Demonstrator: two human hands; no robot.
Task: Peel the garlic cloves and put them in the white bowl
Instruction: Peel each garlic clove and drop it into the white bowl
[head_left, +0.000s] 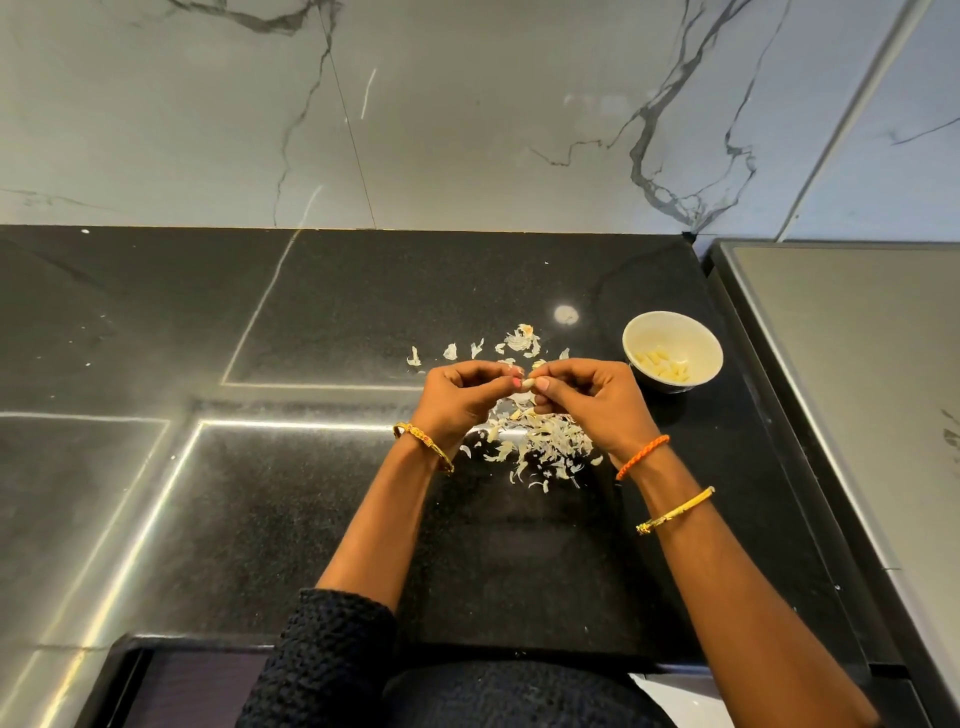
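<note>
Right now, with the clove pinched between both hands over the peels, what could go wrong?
1. The clove is held only at the fingertips of the left hand and right hand; it might slip into the peels below and be hard to spot.
2. The bowl sits close to the right hand, so flying peel could land among the peeled cloves.

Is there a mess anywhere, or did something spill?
Only garlic skins, scattered loose on the black counter under and beyond both hands. The white bowl stands upright with peeled cloves inside. Nothing spilled.
</note>
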